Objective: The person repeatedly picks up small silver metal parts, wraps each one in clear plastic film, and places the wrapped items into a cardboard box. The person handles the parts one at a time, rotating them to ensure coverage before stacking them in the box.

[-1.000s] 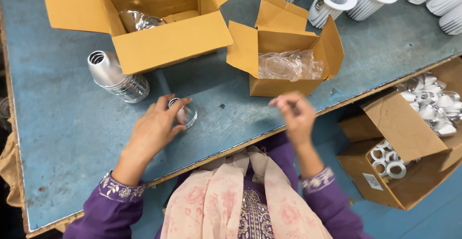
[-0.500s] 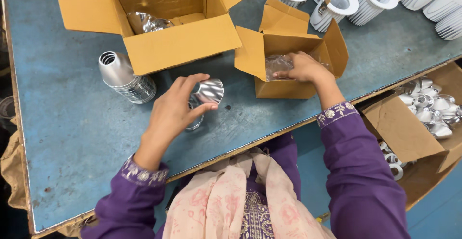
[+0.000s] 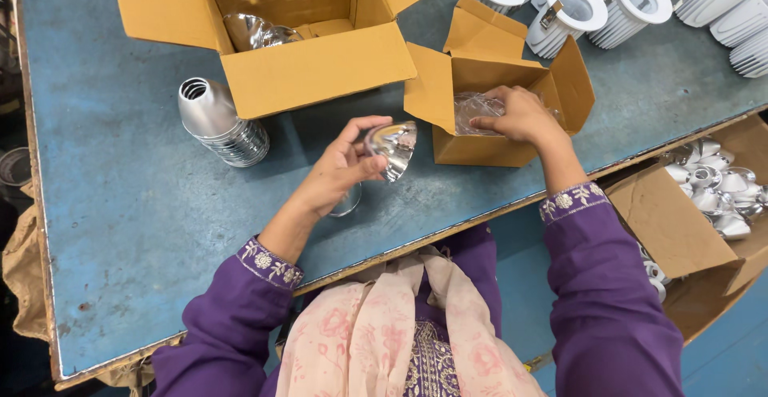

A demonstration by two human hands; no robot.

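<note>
one blue table point(image 3: 120, 229) bears two open cardboard boxes, a big one point(image 3: 320, 61) and a small one point(image 3: 480, 101), six white housings point(image 3: 568, 5) in view and one reflector stack point(image 3: 212, 121). the left hand point(image 3: 336, 169), arm bent inward, pinches one shiny reflector point(image 3: 392, 147) above the table beside the small box. the right hand point(image 3: 520, 113) reaches into that box, fingers curled on a clear bag point(image 3: 472, 109).

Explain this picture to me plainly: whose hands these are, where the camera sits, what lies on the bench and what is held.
The camera sits on a person's head and looks down at their own two bare hands over a blue table. The left hand holds a shiny silver reflector cup. The right hand reaches into a small open cardboard box lined with clear plastic. A stack of silver cups lies on its side beside a larger open box. White ribbed lamp housings stand at the far edge.
</note>
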